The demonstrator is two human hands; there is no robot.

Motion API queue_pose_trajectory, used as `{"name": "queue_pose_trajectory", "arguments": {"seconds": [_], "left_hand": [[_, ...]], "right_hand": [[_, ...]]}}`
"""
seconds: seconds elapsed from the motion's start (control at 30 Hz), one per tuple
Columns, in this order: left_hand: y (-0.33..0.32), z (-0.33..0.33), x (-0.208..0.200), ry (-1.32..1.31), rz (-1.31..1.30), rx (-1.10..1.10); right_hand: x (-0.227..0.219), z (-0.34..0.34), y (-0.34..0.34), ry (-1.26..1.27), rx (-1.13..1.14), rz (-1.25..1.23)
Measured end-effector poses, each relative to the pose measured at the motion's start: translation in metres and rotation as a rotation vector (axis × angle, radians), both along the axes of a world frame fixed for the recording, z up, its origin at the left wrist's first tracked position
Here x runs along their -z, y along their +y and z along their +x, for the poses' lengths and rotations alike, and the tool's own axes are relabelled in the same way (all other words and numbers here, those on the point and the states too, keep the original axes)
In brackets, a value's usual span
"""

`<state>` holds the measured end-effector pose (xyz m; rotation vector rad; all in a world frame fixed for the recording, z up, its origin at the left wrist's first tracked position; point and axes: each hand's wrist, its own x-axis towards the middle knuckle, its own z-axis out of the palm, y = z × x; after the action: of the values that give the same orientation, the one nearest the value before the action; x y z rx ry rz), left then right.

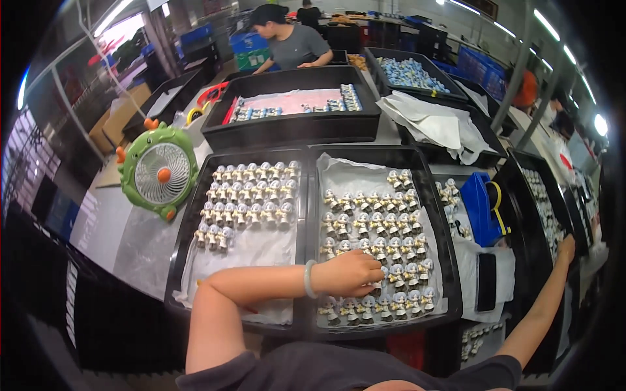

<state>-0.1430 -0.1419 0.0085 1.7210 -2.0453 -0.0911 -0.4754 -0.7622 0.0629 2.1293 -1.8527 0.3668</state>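
Note:
My left hand (349, 274), a pale bangle at its wrist, reaches across into the right-hand black tray (450, 287). Its fingers are closed and bent down over a row of small figurines (396, 275); their tips and whatever they hold are hidden. These figurines have pale hair, white-and-gold bodies and dark bases, and stand in rows on a white liner. Far to the right, my right hand (566, 249) is at the edge of a long black tray holding more figurines (536, 189). Its fingers are too small and hidden to read.
Beside it, a left black tray (302, 228) bears several figurine rows. A green fan (163, 171) stands left. Ahead is a raised black bin (293, 130); a person (293, 45) works behind it. A blue holder (479, 208) with yellow tape and a dark phone (486, 281) lie right.

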Motion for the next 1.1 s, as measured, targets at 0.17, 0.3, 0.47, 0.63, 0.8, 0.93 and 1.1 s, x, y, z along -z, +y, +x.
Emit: {"name": "queue_pose_trajectory", "arguments": {"seconds": [0.17,0.3,0.47,0.63,0.8,0.93,1.1], "left_hand": [[-0.002,0.000,0.008,0.063,0.056,0.039],[-0.001,-0.002,0.011,0.103,0.106,0.049],[-0.006,-0.004,0.012,0.137,0.092,0.066],[-0.019,0.019,-0.011,0.031,0.392,-0.119],[-0.080,0.093,-0.019,-0.165,0.424,-0.388],[-0.160,0.138,0.023,-0.025,0.126,-0.565],[-0.208,0.164,0.063,0.236,0.092,-0.743]], "right_hand": [[-0.028,0.007,0.044,0.061,0.073,0.130],[-0.033,0.004,0.050,0.108,0.090,0.165],[-0.034,-0.010,0.005,0.082,-0.229,-0.233],[-0.079,0.068,0.007,-0.153,-0.748,-0.290],[-0.075,0.202,0.234,-0.565,-1.058,0.462],[-0.056,0.249,0.383,-0.890,-1.103,1.089],[-0.020,0.286,0.461,-0.934,-1.197,1.743]]}}
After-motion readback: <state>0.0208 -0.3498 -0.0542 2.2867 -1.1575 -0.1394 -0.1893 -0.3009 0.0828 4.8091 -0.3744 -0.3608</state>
